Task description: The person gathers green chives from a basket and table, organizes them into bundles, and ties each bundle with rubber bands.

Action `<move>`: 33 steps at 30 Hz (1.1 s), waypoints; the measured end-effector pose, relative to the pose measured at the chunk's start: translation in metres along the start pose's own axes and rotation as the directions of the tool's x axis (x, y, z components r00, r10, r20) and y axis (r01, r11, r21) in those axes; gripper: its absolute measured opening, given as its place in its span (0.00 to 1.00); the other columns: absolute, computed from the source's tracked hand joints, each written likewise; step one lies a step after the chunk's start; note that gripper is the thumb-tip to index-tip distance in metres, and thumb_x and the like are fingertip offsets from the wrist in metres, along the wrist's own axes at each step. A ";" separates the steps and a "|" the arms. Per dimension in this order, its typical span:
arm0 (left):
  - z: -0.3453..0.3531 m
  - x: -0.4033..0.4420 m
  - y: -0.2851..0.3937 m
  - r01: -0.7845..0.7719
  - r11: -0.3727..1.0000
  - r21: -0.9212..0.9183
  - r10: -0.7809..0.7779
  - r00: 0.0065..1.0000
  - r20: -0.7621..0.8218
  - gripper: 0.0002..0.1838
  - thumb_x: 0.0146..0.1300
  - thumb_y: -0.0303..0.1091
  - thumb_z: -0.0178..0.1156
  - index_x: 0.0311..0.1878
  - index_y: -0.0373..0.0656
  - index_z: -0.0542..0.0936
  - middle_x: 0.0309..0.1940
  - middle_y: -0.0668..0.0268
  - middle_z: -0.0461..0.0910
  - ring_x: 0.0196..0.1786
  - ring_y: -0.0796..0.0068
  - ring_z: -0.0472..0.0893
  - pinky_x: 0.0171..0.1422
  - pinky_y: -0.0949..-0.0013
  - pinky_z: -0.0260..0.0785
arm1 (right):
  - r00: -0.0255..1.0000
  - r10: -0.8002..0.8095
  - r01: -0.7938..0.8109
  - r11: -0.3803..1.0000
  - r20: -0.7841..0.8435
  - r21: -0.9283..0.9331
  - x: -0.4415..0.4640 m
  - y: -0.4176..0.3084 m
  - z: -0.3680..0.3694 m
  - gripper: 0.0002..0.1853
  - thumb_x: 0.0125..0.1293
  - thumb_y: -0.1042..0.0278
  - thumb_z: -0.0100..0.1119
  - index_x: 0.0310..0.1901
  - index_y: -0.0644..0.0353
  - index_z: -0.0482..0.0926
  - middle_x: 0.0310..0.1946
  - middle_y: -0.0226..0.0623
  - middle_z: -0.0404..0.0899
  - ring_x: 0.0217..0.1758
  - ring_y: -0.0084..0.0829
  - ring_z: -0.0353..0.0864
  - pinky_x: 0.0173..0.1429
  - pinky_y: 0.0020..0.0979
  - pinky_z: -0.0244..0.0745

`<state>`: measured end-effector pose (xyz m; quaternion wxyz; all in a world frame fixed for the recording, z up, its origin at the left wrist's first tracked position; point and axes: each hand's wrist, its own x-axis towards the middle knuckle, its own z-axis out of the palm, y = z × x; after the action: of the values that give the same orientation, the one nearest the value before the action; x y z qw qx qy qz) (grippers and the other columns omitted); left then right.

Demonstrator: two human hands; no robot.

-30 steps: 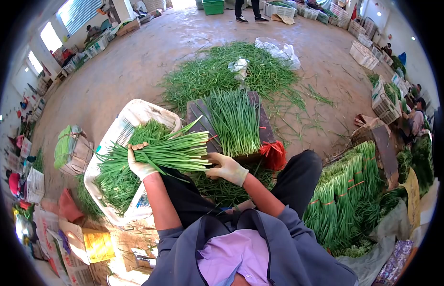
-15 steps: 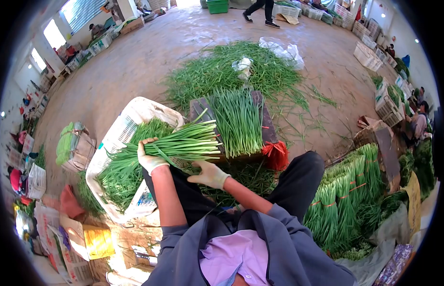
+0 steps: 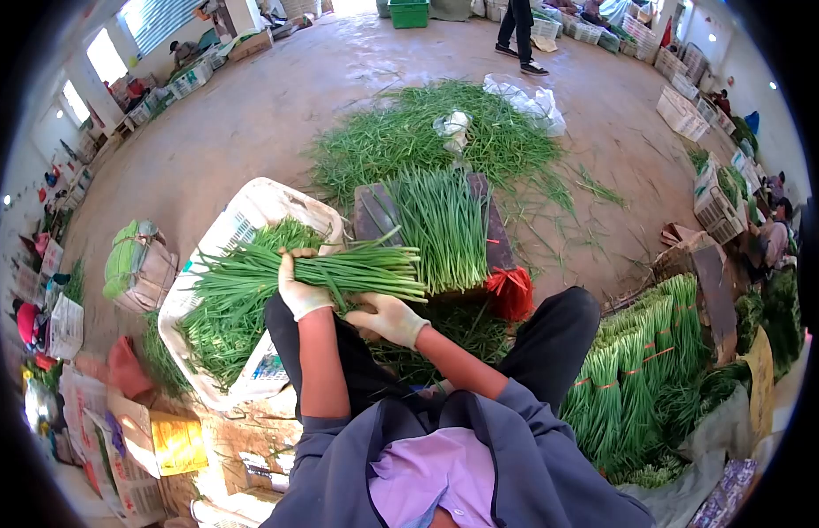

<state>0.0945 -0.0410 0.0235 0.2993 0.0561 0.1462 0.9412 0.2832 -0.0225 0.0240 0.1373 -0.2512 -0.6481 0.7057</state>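
Observation:
My left hand (image 3: 302,289), in a pale glove, is closed around a loose bunch of garlic chives (image 3: 374,269). The bunch lies sideways, pale stalk ends to the right, leaves over the white basket (image 3: 173,326). My right hand (image 3: 393,320), also gloved, is just below the stalks, close to my left wrist. Its fingers point left and look parted; whether they touch the stalks I cannot tell. Beyond the bunch, a neat pile of chives (image 3: 440,231) rests on a dark board (image 3: 374,211). Red ties (image 3: 510,295) hang at the board's near right corner.
Loose chive leaves (image 3: 383,141) are heaped on the floor ahead, with a white plastic bag (image 3: 528,101). Tied chive bundles (image 3: 634,370) stand at my right. A wrapped bale (image 3: 141,268) sits left of the basket. A person (image 3: 519,35) walks at the far side.
My left hand has moved right with the bunch. My right hand has come up slightly, nearer the stalks. The walking person has moved to the right.

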 end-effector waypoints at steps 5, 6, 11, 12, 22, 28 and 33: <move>-0.010 0.001 -0.004 0.068 0.998 -0.010 -0.067 0.995 0.068 0.12 0.65 0.30 0.61 0.51 0.47 0.75 0.32 0.66 0.77 0.39 0.67 0.74 0.55 0.62 0.69 | 0.998 -0.050 0.055 0.991 0.046 -0.123 -0.010 0.003 -0.010 0.14 0.68 0.60 0.59 0.32 0.63 0.81 0.22 0.36 0.80 0.25 0.28 0.80 0.32 0.30 0.75; -0.011 0.003 0.000 0.070 0.997 -0.016 -0.068 0.995 0.068 0.10 0.66 0.30 0.60 0.50 0.47 0.75 0.32 0.66 0.76 0.38 0.67 0.74 0.54 0.62 0.69 | 0.986 -0.149 0.166 0.906 0.074 -0.389 -0.015 0.027 -0.018 0.13 0.67 0.58 0.59 0.35 0.61 0.83 0.26 0.43 0.82 0.30 0.38 0.83 0.37 0.36 0.77; -0.026 0.019 0.020 0.028 0.999 0.040 -0.032 0.995 0.100 0.11 0.67 0.32 0.59 0.51 0.46 0.75 0.32 0.66 0.76 0.38 0.67 0.75 0.55 0.59 0.69 | 0.670 0.725 0.073 0.147 0.157 -0.987 -0.047 0.110 -0.072 0.20 0.57 0.53 0.63 0.45 0.58 0.87 0.40 0.47 0.86 0.47 0.48 0.85 0.54 0.43 0.79; -0.020 0.015 0.023 0.033 0.999 0.028 -0.035 0.997 0.073 0.14 0.67 0.30 0.58 0.55 0.44 0.73 0.32 0.64 0.75 0.38 0.66 0.74 0.54 0.60 0.68 | 0.768 0.611 0.036 0.261 0.193 -0.965 -0.049 0.101 -0.075 0.20 0.57 0.53 0.63 0.45 0.58 0.87 0.41 0.47 0.86 0.47 0.46 0.86 0.53 0.42 0.79; -0.001 -0.010 0.023 0.193 0.966 0.172 -0.235 0.933 0.273 0.22 0.62 0.34 0.65 0.58 0.43 0.73 0.30 0.68 0.75 0.35 0.69 0.74 0.51 0.58 0.68 | 0.830 -0.493 0.164 0.664 -0.261 -0.730 0.006 -0.017 -0.075 0.26 0.61 0.52 0.69 0.53 0.62 0.80 0.48 0.46 0.83 0.48 0.42 0.84 0.55 0.33 0.77; 0.004 -0.017 0.032 0.207 0.954 0.218 -0.266 0.920 0.290 0.22 0.60 0.33 0.66 0.56 0.39 0.73 0.29 0.68 0.72 0.32 0.69 0.72 0.47 0.58 0.68 | 0.965 -0.226 0.219 0.973 -0.133 -0.070 0.006 -0.018 -0.071 0.18 0.69 0.64 0.59 0.55 0.67 0.78 0.45 0.41 0.86 0.48 0.31 0.85 0.57 0.33 0.76; -0.010 -0.001 0.058 0.201 0.970 0.140 -0.235 0.925 0.297 0.19 0.63 0.33 0.64 0.56 0.41 0.75 0.28 0.71 0.70 0.31 0.73 0.69 0.47 0.60 0.66 | 0.974 -0.187 0.226 0.773 -0.127 0.592 -0.029 -0.011 -0.114 0.13 0.73 0.66 0.56 0.50 0.69 0.79 0.37 0.41 0.84 0.44 0.32 0.86 0.51 0.31 0.79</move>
<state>0.0618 -0.0889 0.0320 0.4179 0.2032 0.1525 0.8723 0.3673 0.0604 0.0361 0.3064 -0.1433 -0.4087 0.8477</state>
